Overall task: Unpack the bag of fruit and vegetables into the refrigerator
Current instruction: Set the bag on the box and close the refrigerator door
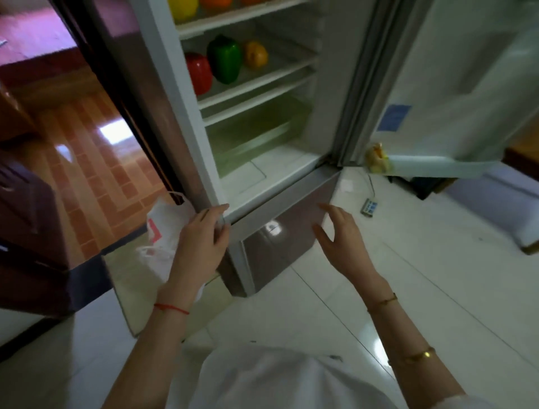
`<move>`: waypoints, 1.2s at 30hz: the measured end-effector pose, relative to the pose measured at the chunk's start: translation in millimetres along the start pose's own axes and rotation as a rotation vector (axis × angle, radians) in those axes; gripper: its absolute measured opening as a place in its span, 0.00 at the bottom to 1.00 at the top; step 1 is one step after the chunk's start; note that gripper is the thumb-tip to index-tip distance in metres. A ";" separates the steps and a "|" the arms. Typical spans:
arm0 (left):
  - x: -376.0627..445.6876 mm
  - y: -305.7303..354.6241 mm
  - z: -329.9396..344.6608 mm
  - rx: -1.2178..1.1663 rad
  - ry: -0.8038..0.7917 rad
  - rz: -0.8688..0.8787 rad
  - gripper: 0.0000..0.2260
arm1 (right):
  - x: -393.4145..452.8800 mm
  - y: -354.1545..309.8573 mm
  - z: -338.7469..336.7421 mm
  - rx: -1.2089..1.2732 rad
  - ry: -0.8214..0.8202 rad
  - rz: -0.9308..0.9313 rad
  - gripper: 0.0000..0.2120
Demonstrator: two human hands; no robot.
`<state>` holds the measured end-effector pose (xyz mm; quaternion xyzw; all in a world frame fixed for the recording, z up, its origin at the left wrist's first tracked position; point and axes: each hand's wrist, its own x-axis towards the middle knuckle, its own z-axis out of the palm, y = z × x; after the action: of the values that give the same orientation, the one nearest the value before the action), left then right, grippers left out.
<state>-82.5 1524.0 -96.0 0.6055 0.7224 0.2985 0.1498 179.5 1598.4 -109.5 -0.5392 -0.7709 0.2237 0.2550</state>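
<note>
The refrigerator stands open ahead of me. On its middle shelf sit a red pepper, a green pepper and an orange-yellow pepper. A yellow fruit and orange ones lie on the shelf above. The clear crisper drawer below looks bare. A white plastic bag with a red mark lies on the floor left of the fridge. My left hand hovers over the bag, fingers near the fridge's lower corner, holding nothing that I can see. My right hand is open, fingers spread, before the lower drawer front.
The fridge door swings open to the right, with a yellowish item in its bottom rack. A dark wooden cabinet stands at the left. A small gadget with a cord lies on the white tiled floor.
</note>
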 end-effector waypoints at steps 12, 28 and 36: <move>12.0 208.9 126.6 -0.081 -0.074 0.222 0.17 | -70.6 158.8 -172.8 -0.103 0.227 0.171 0.20; 112.4 365.5 238.0 -0.140 -0.092 0.402 0.18 | -7.9 288.8 -283.6 -0.086 0.354 0.252 0.20; 206.0 452.4 277.9 -0.154 0.012 0.549 0.21 | 76.3 356.5 -345.4 -0.068 0.421 0.258 0.20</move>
<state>387.7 1832.1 -4.8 0.7635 0.5075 0.3855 0.1045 632.3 1808.2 -52.9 -0.6761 -0.6327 0.1110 0.3610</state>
